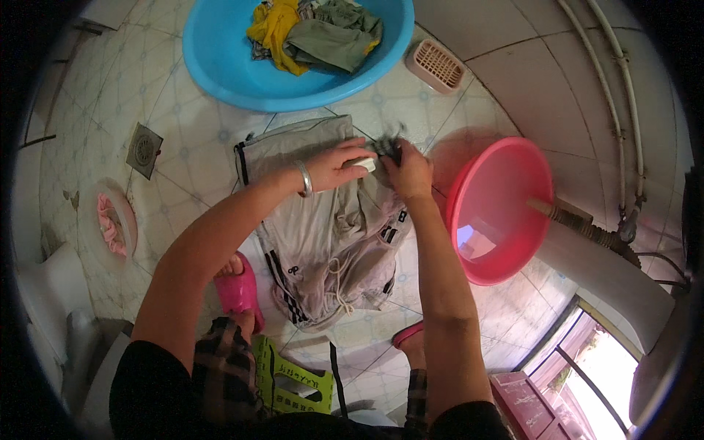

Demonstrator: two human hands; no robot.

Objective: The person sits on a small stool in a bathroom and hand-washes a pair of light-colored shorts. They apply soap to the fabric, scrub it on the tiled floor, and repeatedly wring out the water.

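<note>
A pair of light grey trousers [316, 220] with black stripes and a white drawstring lies spread on the tiled floor before me. My left hand [333, 165], with a silver bangle at the wrist, grips a small white bar [361, 164], which looks like soap, above one trouser leg. Close beside it, my right hand [410, 171] pinches a dark, blurred item [388, 146] at the far end of the other leg. Whether this is the leg's hem or a separate thing, I cannot tell.
Beyond the trousers stands a blue basin [247, 91] with yellow and green clothes [330, 41]. A pink basin [503, 220] of cloudy water is at right, near a ribbed drain hose [599, 228]. A soap dish [437, 66], floor drain [144, 151] and green stool [291, 379] are around.
</note>
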